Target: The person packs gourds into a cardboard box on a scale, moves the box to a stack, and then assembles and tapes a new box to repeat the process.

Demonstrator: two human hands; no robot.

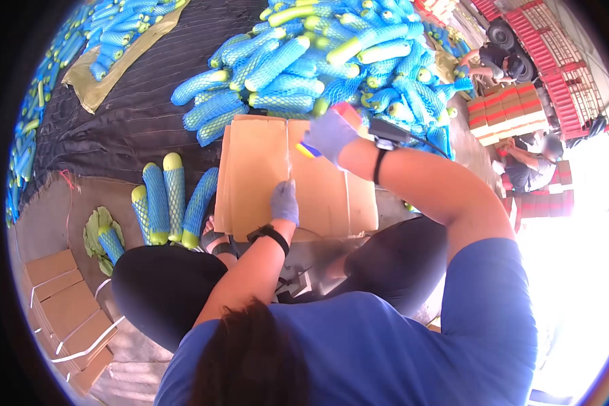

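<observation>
A brown cardboard box (325, 193) sits between my knees, its top flaps meeting along a middle seam. My left hand (285, 202), in a grey glove, is closed against the box at the near end of that seam; what its fingers grip is partly hidden. Above the far right part of the box is my right hand (330, 137), also gloved and closed around a tape dispenser (309, 149). Red shows at the dispenser's top, yellow and blue at its lower end; my hand covers the rest. Just beyond the box lie green gourds in blue foam nets (277, 64).
Several netted gourds (174, 196) stand left of the box. Flattened cartons (68, 304) lie at lower left. More gourds rest on a dark cloth (149, 74). Two people (531, 166) are at right near stacked boxes (507, 111) and a red truck (548, 61).
</observation>
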